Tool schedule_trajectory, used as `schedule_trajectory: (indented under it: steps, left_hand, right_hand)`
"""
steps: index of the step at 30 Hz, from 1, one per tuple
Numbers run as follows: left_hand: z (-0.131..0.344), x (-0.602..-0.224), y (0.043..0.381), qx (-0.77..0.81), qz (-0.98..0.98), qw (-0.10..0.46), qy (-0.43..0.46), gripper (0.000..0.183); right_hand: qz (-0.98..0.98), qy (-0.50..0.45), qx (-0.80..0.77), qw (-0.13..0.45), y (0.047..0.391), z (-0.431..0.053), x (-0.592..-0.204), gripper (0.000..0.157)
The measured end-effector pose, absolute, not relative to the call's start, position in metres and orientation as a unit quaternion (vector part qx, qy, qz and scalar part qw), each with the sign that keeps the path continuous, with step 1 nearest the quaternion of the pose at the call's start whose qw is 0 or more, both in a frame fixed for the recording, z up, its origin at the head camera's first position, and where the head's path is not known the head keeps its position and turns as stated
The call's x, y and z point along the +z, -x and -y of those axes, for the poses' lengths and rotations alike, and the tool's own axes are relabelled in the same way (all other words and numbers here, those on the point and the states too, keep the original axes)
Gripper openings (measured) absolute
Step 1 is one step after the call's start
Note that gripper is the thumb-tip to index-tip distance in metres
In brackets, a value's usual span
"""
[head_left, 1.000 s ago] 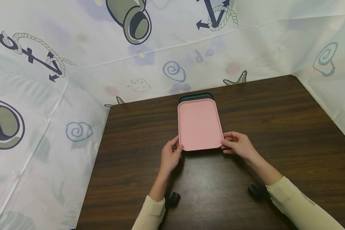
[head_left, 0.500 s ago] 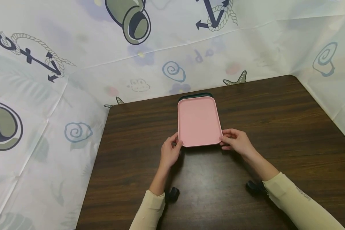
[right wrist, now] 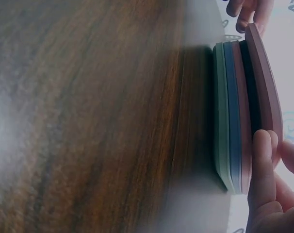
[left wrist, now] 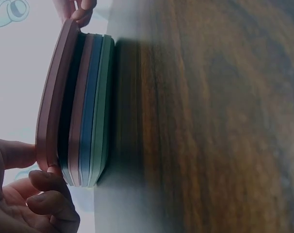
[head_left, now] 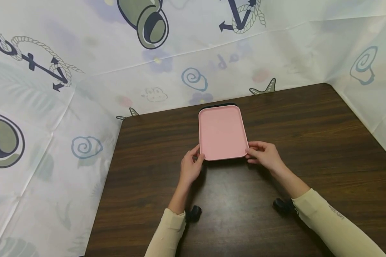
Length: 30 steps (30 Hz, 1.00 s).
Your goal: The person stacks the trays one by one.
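Observation:
A pink rectangular tray (head_left: 223, 132) lies over a stack of trays at the back of the table. My left hand (head_left: 190, 167) pinches its near left corner, thumb on the rim and fingers beneath. At the near right corner, my right hand (head_left: 266, 156) grips it the same way. Below it the left wrist view shows a dark green tray (left wrist: 71, 104), a second pink tray (left wrist: 80, 104), a blue tray (left wrist: 90, 102) and a light green tray (left wrist: 103, 104) at the bottom. From the head only the dark green tray's far rim shows.
The dark wood table (head_left: 148, 160) reaches back to a white patterned cloth (head_left: 167, 67), which hangs behind it and along both sides. Black wrist cameras (head_left: 194, 213) sit under both sleeves, close over the tabletop.
Both hands have moved the pink tray a little away from me, toward the back. It now covers nearly all of the dark green tray, whose far edge showed wider before.

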<state>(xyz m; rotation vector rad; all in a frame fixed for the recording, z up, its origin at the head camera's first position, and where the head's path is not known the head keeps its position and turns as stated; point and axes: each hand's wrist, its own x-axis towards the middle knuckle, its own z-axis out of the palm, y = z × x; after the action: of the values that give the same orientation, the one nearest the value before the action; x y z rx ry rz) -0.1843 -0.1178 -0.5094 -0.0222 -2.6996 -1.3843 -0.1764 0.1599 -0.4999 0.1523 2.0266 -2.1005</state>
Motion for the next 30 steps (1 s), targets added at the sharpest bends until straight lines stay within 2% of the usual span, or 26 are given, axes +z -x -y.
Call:
schedule_trajectory:
  steps: [15, 30]
  left_hand:
    - [0.116, -0.512, 0.195, -0.438, 0.897, 0.053, 0.009, 0.042]
    - [0.116, -0.512, 0.204, -0.423, 0.904, 0.058, 0.019, 0.043]
  right_hand:
    - [-0.693, -0.057, -0.714, 0.086, 0.185, -0.159, -0.502, 0.047]
    - [-0.703, -0.065, -0.703, 0.085, 0.193, -0.16, -0.502, 0.047]
